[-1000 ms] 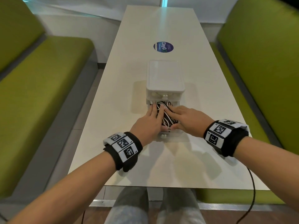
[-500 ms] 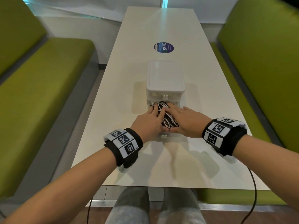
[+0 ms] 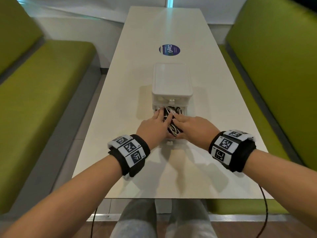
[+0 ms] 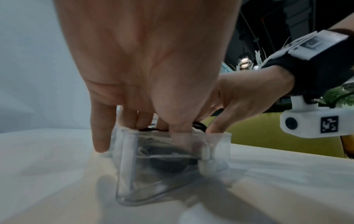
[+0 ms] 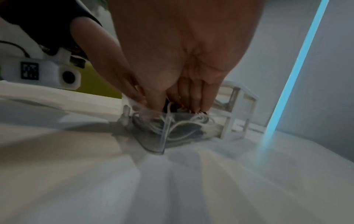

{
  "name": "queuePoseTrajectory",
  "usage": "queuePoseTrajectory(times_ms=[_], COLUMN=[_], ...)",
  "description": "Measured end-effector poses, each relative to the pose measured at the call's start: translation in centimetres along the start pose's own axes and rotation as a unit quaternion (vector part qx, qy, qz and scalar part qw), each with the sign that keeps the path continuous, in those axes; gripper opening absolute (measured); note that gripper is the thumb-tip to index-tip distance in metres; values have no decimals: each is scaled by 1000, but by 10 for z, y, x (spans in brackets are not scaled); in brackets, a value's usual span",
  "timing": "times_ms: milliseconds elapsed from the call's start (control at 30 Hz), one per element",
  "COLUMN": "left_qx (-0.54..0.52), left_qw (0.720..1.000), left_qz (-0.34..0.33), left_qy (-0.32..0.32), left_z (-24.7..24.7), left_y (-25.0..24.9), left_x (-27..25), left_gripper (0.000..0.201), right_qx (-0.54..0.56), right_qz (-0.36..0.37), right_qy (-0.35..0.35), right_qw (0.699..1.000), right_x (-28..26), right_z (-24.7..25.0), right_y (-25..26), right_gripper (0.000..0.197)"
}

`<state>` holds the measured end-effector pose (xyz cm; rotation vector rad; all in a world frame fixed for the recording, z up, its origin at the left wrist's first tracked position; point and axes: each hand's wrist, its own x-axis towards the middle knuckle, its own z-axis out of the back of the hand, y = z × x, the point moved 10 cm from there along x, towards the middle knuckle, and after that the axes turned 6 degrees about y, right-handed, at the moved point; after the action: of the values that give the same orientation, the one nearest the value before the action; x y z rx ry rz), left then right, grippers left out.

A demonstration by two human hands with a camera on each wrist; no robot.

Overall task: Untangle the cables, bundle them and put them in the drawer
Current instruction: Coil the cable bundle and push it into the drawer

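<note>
A white drawer unit stands mid-table with its lower clear drawer pulled out toward me. Black and white cables lie coiled inside it. My left hand lies on the cables' left side with straight fingers, and in the left wrist view its little finger reaches down outside the drawer wall. My right hand presses on the right side, fingers straight down into the cables. Both palms hide most of the bundle.
The long white table carries a round blue sticker beyond the unit. Green benches run along both sides. The upper drawer of the unit is closed. A black wire hangs from my right wrist.
Both hands stay pressed on the cables in the drawer. The fingers have crept slightly forward, and the drawer looks pushed in a little.
</note>
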<state>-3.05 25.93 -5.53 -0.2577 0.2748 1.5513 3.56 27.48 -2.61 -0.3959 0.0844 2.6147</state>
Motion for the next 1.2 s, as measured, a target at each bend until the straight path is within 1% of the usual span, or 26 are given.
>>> queuePoseTrajectory(times_ms=[67,133,200,233,267,300,333,367,400,433,467,567,633,700,800,833,900,933,967,1033,1100,1200], left_qx=[12,17,-14,-40,-69,-97,-124,-142,-145,-140,-134,-93,-65,-49,-64,-67,-59,-54,-51,-49,-51,-65], left_qw=[1000,1000,998,995,986,970,952,941,941,949,958,976,983,983,979,978,978,977,976,975,973,967], left_qz=[-8,-24,-53,-72,-95,-116,-124,-117,-100,-84,-70,-62,-63,-52,-43,-42,-40,-39,-38,-39,-42,-49], left_qy=[3,2,-14,-53,-117,-189,-252,-286,-289,-271,-243,-185,-162,-170,-191,-193,-197,-203,-209,-213,-220,-239], left_z=[0,1,8,18,34,51,65,74,79,79,78,67,55,48,44,44,42,41,40,39,40,49], left_y=[1,3,2,2,1,4,10,19,28,37,44,49,47,47,45,44,43,44,44,44,45,48], left_x=[0,-1,-8,-14,-22,-30,-36,-37,-32,-23,-12,10,14,15,12,12,12,11,10,10,10,9], left_gripper=[78,72,65,61,56,51,50,57,67,77,82,84,92,98,99,100,98,96,95,94,95,100], right_qx=[-8,-1,-2,-5,-6,-8,-10,-7,-8,-4,6,23,5,-16,-26,-22,-32,-32,-28,-25,-43,-46], right_qz=[4,5,14,20,22,21,20,25,34,41,42,28,19,13,3,7,39,45,47,47,43,23], right_qy=[17,15,1,-4,-1,8,17,17,5,-13,-25,-16,-17,-2,31,19,-33,-37,-34,-14,-22,-6], right_qw=[1000,1000,1000,1000,1000,1000,1000,1000,999,999,999,999,1000,1000,999,1000,998,998,998,998,998,999], right_x=[2,2,2,4,5,6,6,5,3,1,-2,-5,-4,-4,-7,-7,-4,-1,2,7,7,8], right_z=[-7,-15,-24,-26,-27,-28,-28,-28,-26,-24,-23,-27,-25,-24,-23,-21,-19,-22,-29,-43,-43,-46], right_y=[-2,-4,-4,-4,-3,-3,-4,-4,-3,-1,0,1,4,6,7,8,16,20,23,24,23,19], right_gripper=[62,61,57,56,55,56,56,56,56,56,57,65,67,69,73,72,62,59,61,74,88,108])
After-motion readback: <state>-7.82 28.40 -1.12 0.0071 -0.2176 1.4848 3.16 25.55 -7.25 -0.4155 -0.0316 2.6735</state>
